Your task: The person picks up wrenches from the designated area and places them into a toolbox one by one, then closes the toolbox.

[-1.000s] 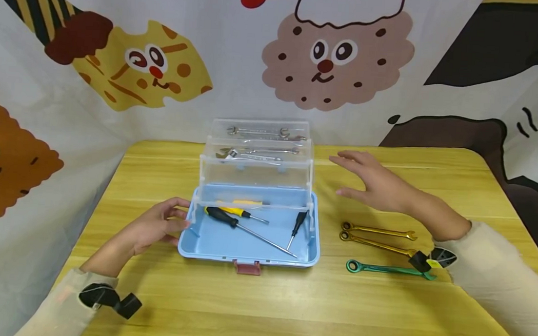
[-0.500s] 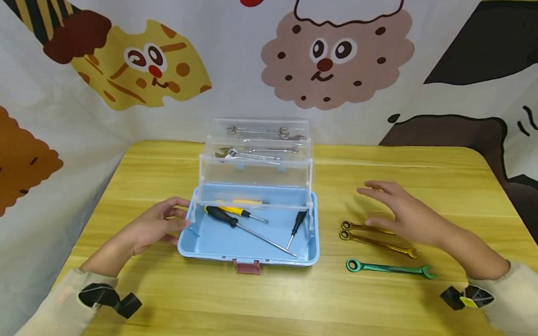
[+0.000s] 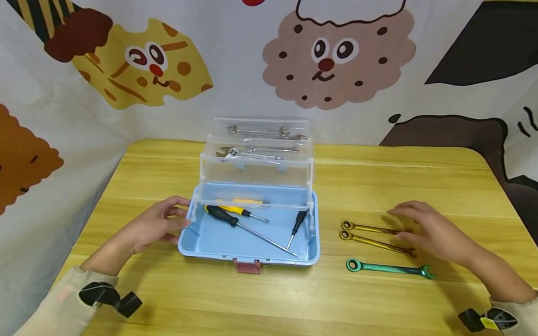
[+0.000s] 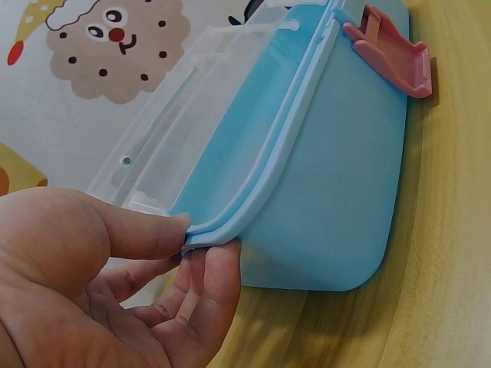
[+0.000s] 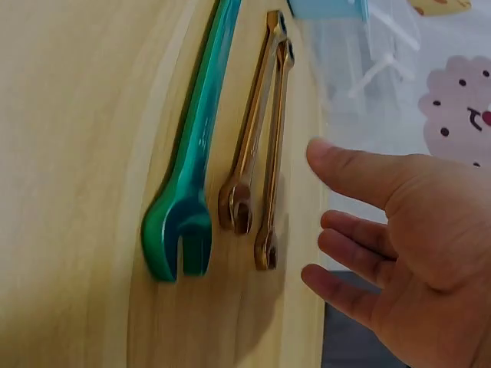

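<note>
Left hand (image 3: 154,227): the rim of the open light-blue plastic toolbox (image 3: 209,244), set mid-table, is pinched between thumb and curled fingers (image 4: 201,291). Right hand (image 3: 433,232): fingers loosely spread, nothing held, hovering over the open-jaw ends of two gold-coloured metal wrenches (image 3: 376,236) lying right of the toolbox; contact cannot be determined. A green metal wrench (image 3: 389,269) is laid just in front of them.

The right hand (image 3: 433,230) comes down from beside the toolbox (image 3: 248,238) to just over the two gold wrenches (image 3: 375,237).

The head view looks down across the table (image 3: 380,318), while each wrist view sits close: left at the toolbox (image 4: 337,169), right at the wrenches (image 5: 253,146).
</note>
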Action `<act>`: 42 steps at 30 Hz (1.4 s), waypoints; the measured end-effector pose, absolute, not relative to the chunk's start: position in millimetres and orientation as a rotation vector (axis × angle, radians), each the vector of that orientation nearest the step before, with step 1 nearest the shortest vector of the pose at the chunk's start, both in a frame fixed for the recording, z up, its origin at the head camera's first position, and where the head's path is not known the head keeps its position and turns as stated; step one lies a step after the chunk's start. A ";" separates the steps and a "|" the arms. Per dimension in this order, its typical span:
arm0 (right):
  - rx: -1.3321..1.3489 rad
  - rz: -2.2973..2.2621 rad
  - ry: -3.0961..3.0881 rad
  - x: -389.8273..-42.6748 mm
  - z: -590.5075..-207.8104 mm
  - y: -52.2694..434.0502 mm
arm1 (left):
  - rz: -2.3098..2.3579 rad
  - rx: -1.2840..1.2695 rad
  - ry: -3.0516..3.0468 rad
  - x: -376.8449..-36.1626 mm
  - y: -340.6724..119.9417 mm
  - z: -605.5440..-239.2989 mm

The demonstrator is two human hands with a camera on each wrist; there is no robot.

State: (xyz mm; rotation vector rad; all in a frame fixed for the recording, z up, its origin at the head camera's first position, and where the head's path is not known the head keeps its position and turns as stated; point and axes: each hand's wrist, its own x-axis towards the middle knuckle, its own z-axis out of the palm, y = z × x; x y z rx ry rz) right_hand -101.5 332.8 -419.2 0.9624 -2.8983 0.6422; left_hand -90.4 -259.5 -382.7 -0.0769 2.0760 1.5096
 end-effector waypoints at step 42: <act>0.830 1.521 -3.108 -109.2 -427.5 363.1 | 1.513 -0.091 2.087 -89.9 -259.2 -383.5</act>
